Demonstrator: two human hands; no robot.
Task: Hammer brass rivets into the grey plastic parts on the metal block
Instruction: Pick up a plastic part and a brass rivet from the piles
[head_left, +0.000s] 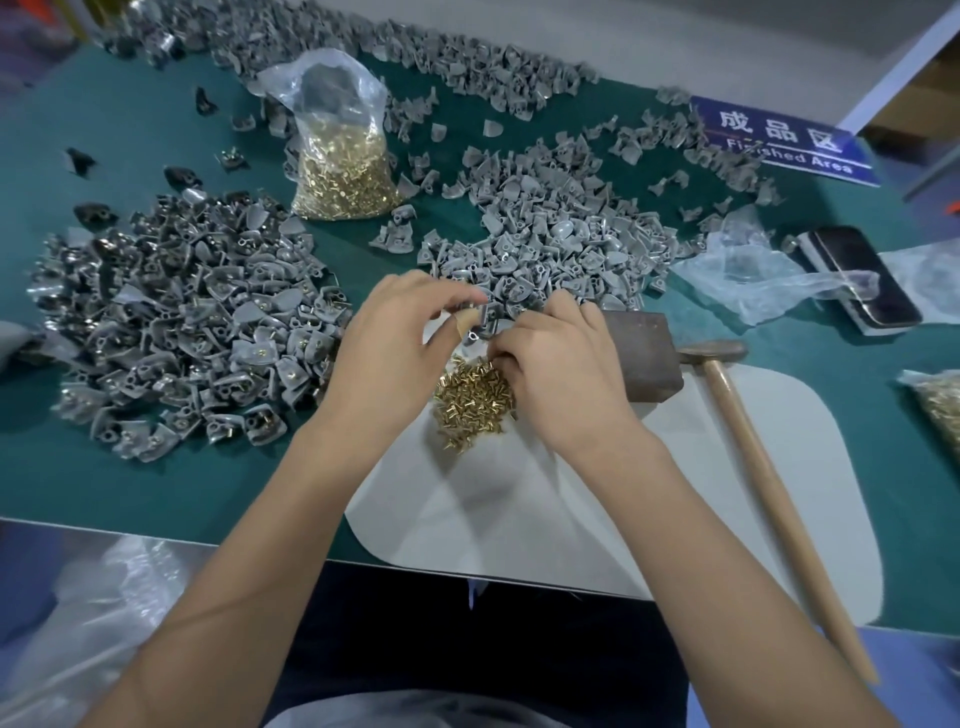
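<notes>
Here, at centre frame, the left hand (400, 332) pinches a grey plastic part (485, 323) while the right hand (550, 364) grips a brass rivet, I judge; seat it squarely before moving to the metal block (641, 353)

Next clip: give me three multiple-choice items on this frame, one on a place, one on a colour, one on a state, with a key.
1. The hammer lies:
A. right of the metal block
B. on the rivet bag
C. in a hand

2. The table cover is:
A. red
B. green
C. yellow

3. The left hand:
A. lies flat
B. grips the hammer
C. holds a grey part

Key: A, its head sits beside the block; B, teal-green cloth shows; C, its fingers curl at the part, with the right hand.
</notes>
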